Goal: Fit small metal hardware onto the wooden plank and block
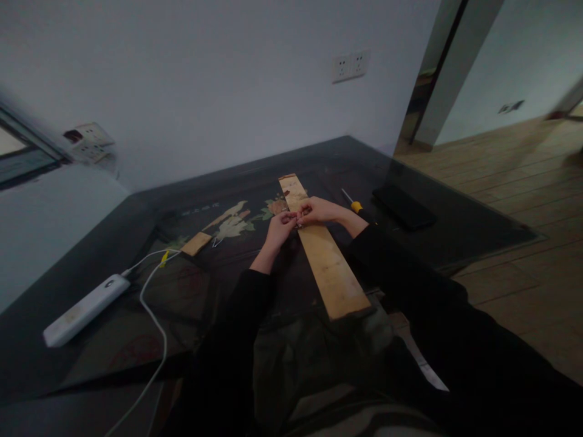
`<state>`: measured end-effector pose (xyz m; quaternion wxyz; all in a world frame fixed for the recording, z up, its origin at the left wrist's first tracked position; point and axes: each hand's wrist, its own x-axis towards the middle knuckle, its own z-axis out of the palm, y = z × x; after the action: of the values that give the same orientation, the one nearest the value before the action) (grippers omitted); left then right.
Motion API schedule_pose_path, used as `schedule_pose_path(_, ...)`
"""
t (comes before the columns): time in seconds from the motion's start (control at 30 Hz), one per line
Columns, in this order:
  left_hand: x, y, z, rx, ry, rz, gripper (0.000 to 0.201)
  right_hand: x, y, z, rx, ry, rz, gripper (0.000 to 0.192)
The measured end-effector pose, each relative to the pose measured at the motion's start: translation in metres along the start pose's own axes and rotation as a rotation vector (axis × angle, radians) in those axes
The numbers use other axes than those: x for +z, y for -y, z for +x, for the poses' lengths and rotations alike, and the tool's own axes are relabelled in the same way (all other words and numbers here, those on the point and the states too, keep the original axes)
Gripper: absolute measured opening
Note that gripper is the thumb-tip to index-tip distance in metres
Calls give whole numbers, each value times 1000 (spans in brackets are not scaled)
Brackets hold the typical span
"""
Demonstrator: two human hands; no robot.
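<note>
left hand (281, 226) and right hand (317, 211) are meeting mid-frame over the long wooden plank (324, 252) | fingers are pinching something tiny (can't tell what), probably bracing on the plank to keep steady | screwdriver (353, 203) is waiting right of them on the table (460, 224)

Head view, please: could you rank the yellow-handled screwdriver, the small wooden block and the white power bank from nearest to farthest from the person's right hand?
From the right hand, which rests on the long wooden plank:
1. Yellow-handled screwdriver, just to its right, beside the wrist.
2. Small wooden block, to the left, past the left hand.
3. White power bank, far left, near the table edge.
</note>
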<state>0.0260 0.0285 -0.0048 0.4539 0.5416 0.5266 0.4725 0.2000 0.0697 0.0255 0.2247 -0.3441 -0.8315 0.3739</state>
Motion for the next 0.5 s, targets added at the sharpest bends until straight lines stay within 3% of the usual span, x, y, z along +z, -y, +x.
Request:
schedule_pose_path(0.37, 0, 7, 5, 15, 22, -79, 14, -2, 6, 3, -103, -61, 93, 18)
schedule_pose_path(0.5, -2, 7, 5, 51, 9, -28, 11, 1, 5, 3, -39, -217, 268, 16)
